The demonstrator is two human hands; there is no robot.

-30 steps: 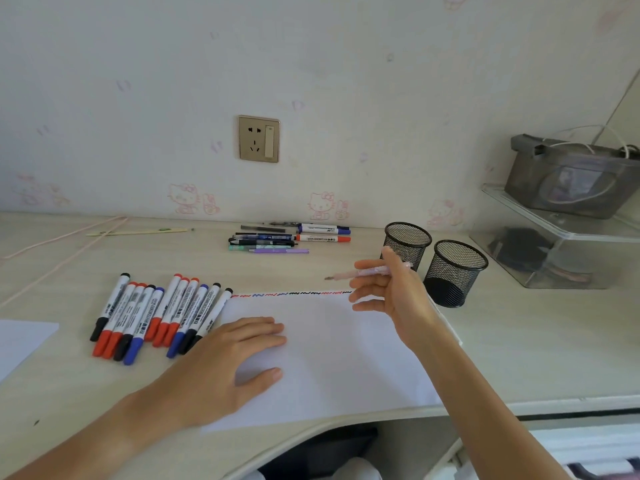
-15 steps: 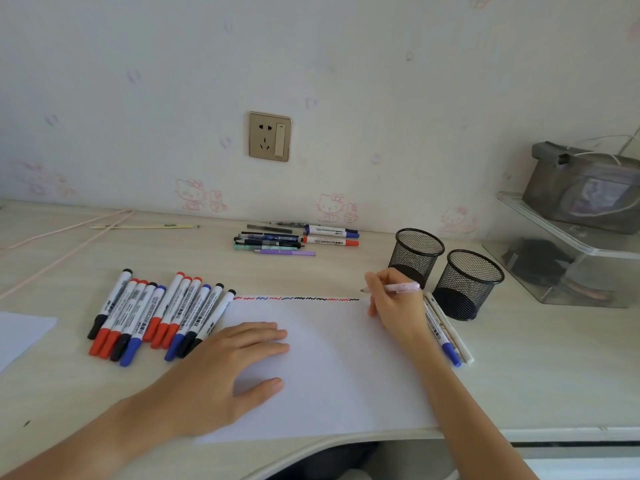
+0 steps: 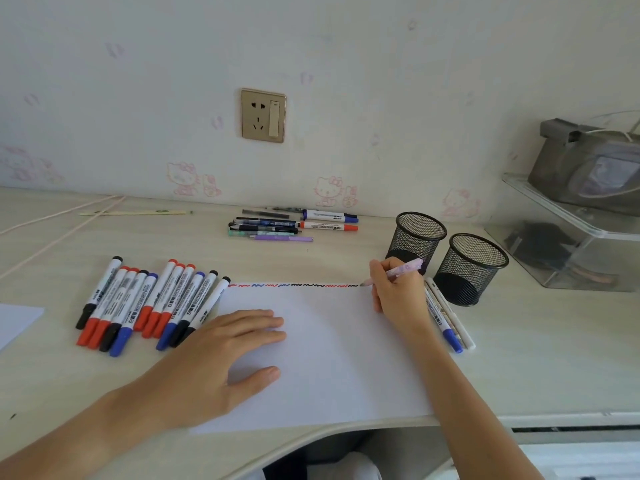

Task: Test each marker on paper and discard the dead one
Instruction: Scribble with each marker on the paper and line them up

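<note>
— Largest first?
— Pale desk [image 3: 346, 258], running along a wall. White paper [image 3: 329, 341] flat at the near edge, with a row of red, blue and black squiggles [image 3: 294, 285] along the far edge.

— Left of the sheet?
— Row of capped markers [image 3: 145, 303], red, blue and black, side by side. Second small bunch [image 3: 294, 225] far back by the wall. Two black mesh cups [image 3: 446, 254] to the right, with more pens [image 3: 446, 320] lying just in front.

— Hands?
— Left hand [image 3: 221, 358] flat on the paper, fingers straight, pressing down. Right hand [image 3: 398, 292] pinching a pink pen [image 3: 394, 271], tip at the end of the squiggle row.
</note>
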